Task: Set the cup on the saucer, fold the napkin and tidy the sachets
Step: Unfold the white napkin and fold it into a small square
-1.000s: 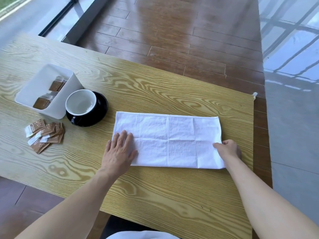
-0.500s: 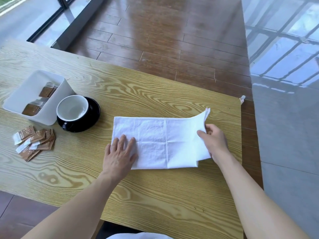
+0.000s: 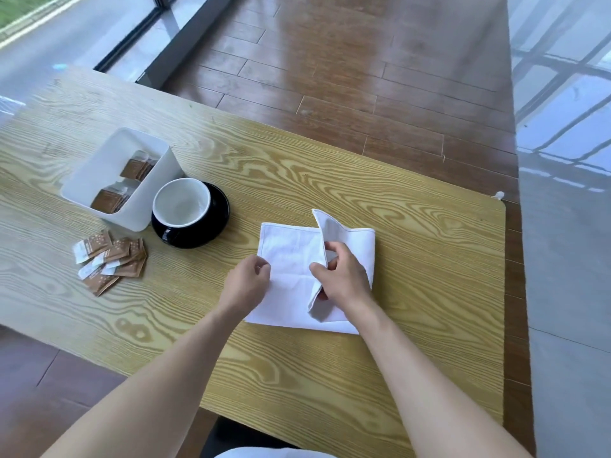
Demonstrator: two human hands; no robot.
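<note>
A white napkin (image 3: 291, 259) lies on the wooden table (image 3: 413, 259). My right hand (image 3: 344, 276) grips its right half, lifted and carried leftward over the middle, with one corner sticking up. My left hand (image 3: 246, 282) pinches the napkin's left edge against the table. To the left a black cup with a white inside (image 3: 182, 203) stands on a black saucer (image 3: 218, 209). Several brown and white sachets (image 3: 109, 259) lie loose in a heap in front of a white box (image 3: 102, 170) that holds more sachets.
The table's right edge runs close beside the napkin, with brown floorboards (image 3: 330, 77) beyond the far edge. A grey glossy floor strip (image 3: 562, 226) lies on the right. A window frame stands at the far left.
My right hand lifted the napkin's right end and swung it leftward over the middle. My left hand went from flat on the cloth to pinching its left edge. The camera shifted.
</note>
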